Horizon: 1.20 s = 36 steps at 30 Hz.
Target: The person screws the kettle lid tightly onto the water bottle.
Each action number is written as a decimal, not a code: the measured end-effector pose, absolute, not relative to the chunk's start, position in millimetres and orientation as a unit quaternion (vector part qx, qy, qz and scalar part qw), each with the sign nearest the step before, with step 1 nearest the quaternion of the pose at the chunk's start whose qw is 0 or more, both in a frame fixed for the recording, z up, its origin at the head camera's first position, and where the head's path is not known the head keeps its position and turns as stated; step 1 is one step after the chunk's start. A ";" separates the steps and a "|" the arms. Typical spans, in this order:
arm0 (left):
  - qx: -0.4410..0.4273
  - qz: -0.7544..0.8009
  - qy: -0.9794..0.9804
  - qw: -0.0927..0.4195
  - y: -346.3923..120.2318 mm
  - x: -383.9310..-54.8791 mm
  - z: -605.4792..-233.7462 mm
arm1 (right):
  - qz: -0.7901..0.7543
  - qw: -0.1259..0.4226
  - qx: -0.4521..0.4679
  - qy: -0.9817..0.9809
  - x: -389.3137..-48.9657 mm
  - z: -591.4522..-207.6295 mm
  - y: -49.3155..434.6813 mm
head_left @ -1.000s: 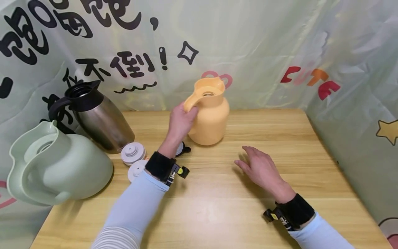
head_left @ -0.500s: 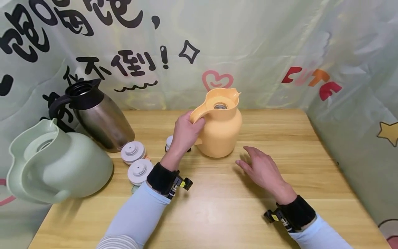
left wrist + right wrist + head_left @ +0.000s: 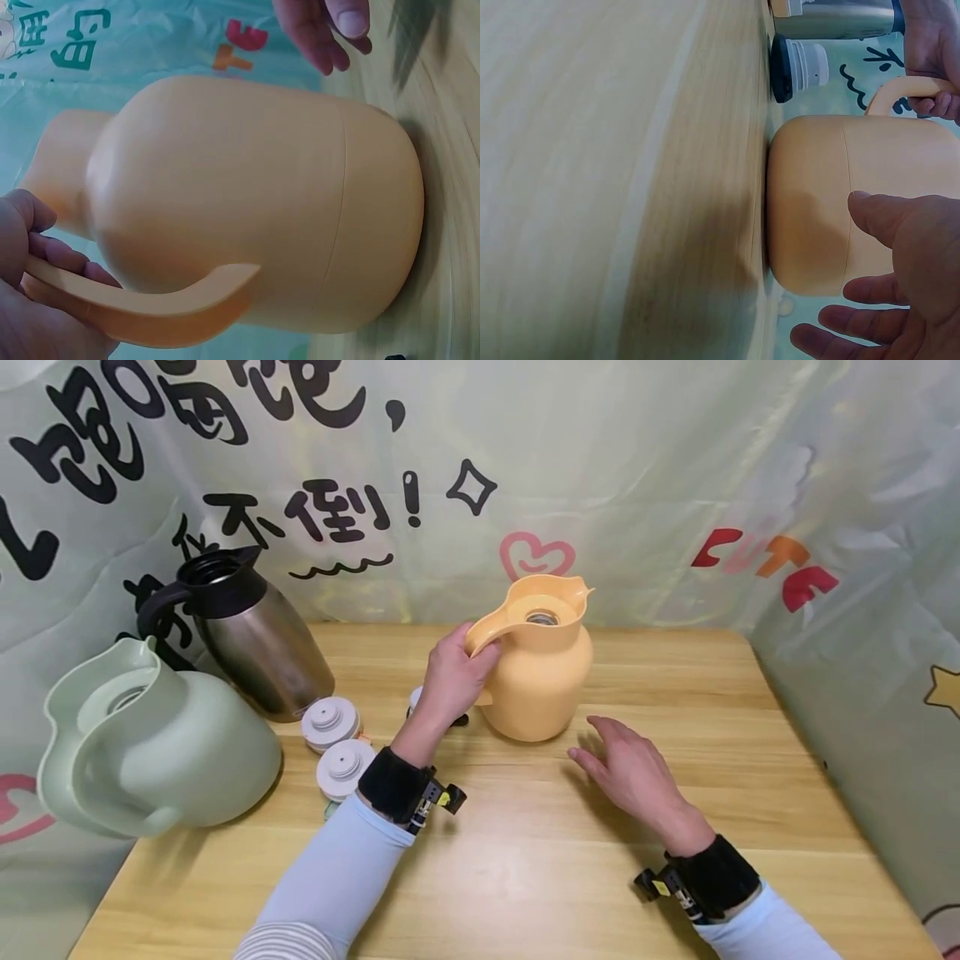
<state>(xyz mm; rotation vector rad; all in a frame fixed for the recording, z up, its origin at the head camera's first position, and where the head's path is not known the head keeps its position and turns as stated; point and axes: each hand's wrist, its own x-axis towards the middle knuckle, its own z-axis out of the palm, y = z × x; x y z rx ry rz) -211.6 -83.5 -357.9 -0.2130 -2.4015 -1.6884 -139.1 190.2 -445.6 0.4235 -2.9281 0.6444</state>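
A light-orange thermos jug stands upright on the wooden table, its top uncovered and its spout turned to the right. My left hand grips the jug's handle, fingers curled round the upper part. To the right of the jug, my right hand holds nothing, thumb and fingers spread apart. In the right wrist view its thumb overlaps the jug's body. Behind my left hand, a black stopper with a white threaded part sits on the table, partly hidden in the head view.
On the left, a pale-green thermos jug stands in front of a steel thermos jug with a black top; both look uncovered. Two white stoppers lie beside them, near my left forearm. A printed cloth hangs behind the wooden table.
My left hand has brought the orange jug nearer to me and to the right, mostly in the first half second. The right hand has stayed about where it was.
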 end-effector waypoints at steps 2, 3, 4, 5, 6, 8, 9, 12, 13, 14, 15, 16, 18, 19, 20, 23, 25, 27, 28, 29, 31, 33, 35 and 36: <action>-0.077 -0.567 -0.815 0.088 -83.8 -211.8 -357.4 | 0.214 0.056 0.137 -0.966 -138.3 -446.1 191.4; -0.076 -0.565 -0.818 0.079 -84.4 -211.5 -357.4 | 0.214 0.056 0.136 -0.966 -138.0 -446.4 192.1; -0.075 -0.561 -0.821 0.069 -85.3 -210.5 -357.1 | 0.214 0.056 0.135 -0.966 -137.7 -446.7 192.8; -0.072 -0.559 -0.824 0.059 -86.8 -209.1 -356.9 | 0.214 0.057 0.134 -0.966 -137.5 -446.9 193.4; -0.070 -0.557 -0.826 0.048 -89.0 -207.0 -356.6 | 0.214 0.056 0.133 -0.966 -137.1 -447.0 194.1; -0.071 -0.557 -0.827 0.035 -95.8 -202.1 -356.4 | 0.214 0.054 0.131 -0.966 -136.4 -447.4 195.4; -0.070 -0.560 -0.825 0.031 -100.6 -199.1 -355.9 | 0.214 0.052 0.131 -0.967 -136.3 -447.2 195.9; -0.060 -0.556 -0.828 0.035 -123.9 -188.9 -353.8 | 0.216 0.044 0.129 -0.967 -135.7 -446.8 197.3; -0.049 -0.543 -0.838 0.040 -134.6 -185.9 -353.6 | 0.216 0.042 0.128 -0.967 -135.7 -446.8 198.0; -0.033 -0.523 -0.850 0.045 -146.7 -183.2 -353.5 | 0.216 0.041 0.128 -0.967 -135.8 -446.5 198.5; -0.013 -0.494 -0.868 0.049 -159.7 -180.9 -353.8 | 0.216 0.039 0.128 -0.967 -136.0 -446.1 199.1; 0.008 -0.458 -0.887 0.052 -173.3 -179.1 -354.9 | 0.216 0.038 0.128 -0.967 -136.0 -445.9 200.0; 0.046 -0.375 -0.924 0.052 -199.8 -177.5 -359.2 | 0.214 0.036 0.125 -0.968 -136.2 -445.6 201.9; 0.063 -0.334 -0.939 0.047 -211.8 -177.4 -362.0 | 0.213 0.035 0.124 -0.968 -136.4 -445.2 202.7; 0.077 -0.300 -0.950 0.038 -222.0 -177.3 -364.9 | 0.212 0.034 0.123 -0.969 -136.7 -444.8 203.4; 0.104 -0.236 -0.966 -0.005 -242.4 -178.6 -374.7 | 0.211 0.027 0.118 -0.970 -137.2 -444.5 204.6; 0.109 -0.217 -0.969 -0.034 -249.1 -180.3 -381.3 | 0.213 0.022 0.115 -0.970 -137.5 -444.6 204.1; 0.111 -0.201 -0.972 -0.053 -252.3 -182.2 -388.6 | 0.215 0.014 0.112 -0.970 -137.5 -445.0 202.7; 0.112 -0.194 -0.973 -0.061 -253.1 -182.8 -392.0 | 0.217 0.011 0.112 -0.970 -137.3 -445.1 201.9; 0.112 -0.187 -0.974 -0.067 -254.0 -183.4 -395.3 | 0.217 0.007 0.112 -0.970 -137.2 -445.4 201.1; 0.117 -0.180 -0.974 -0.079 -254.6 -184.0 -400.4 | 0.217 0.004 0.112 -0.970 -136.7 -446.2 200.4; 0.125 -0.177 -0.972 -0.093 -254.5 -184.7 -404.5 | 0.216 0.006 0.114 -0.970 -136.2 -446.7 200.6; 0.129 -0.174 -0.971 -0.102 -254.3 -186.5 -407.6 | 0.215 0.011 0.114 -0.970 -135.9 -447.2 201.7; 0.130 -0.173 -0.970 -0.106 -254.2 -187.4 -408.8 | 0.214 0.014 0.115 -0.970 -135.8 -447.4 202.2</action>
